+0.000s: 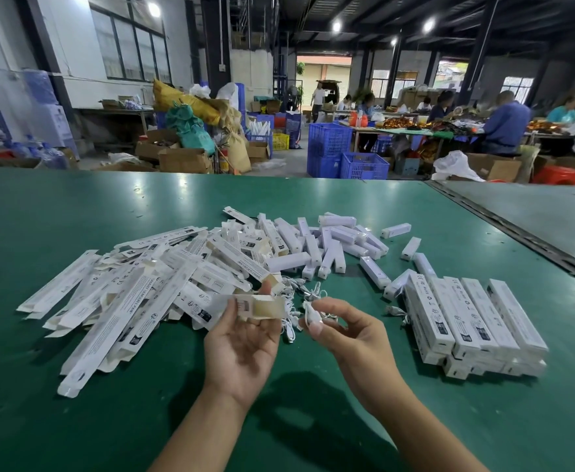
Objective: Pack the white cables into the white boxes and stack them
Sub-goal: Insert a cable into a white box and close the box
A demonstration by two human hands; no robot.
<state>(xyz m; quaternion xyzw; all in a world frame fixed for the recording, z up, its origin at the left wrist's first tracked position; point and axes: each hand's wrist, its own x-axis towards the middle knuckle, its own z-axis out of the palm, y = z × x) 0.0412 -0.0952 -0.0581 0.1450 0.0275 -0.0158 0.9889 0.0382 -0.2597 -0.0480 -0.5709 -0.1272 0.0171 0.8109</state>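
Observation:
My left hand (241, 338) holds a white box (262, 305) with its open end turned toward me, thumb and fingers pinching its sides. My right hand (344, 330) pinches a coiled white cable (311, 315) just right of that open end. More loose white cables (299, 287) lie on the green table (75, 212) behind my hands. A heap of flat, unfolded white boxes (136, 287) spreads to the left. Packed white boxes sit in a neat stack (473, 321) at the right.
Small white lamp bars (316, 247) lie scattered at the table's middle and back. A second table (551, 212) adjoins at the right across a dark seam. Beyond are blue crates (330, 144), cardboard boxes, and people seated at far tables.

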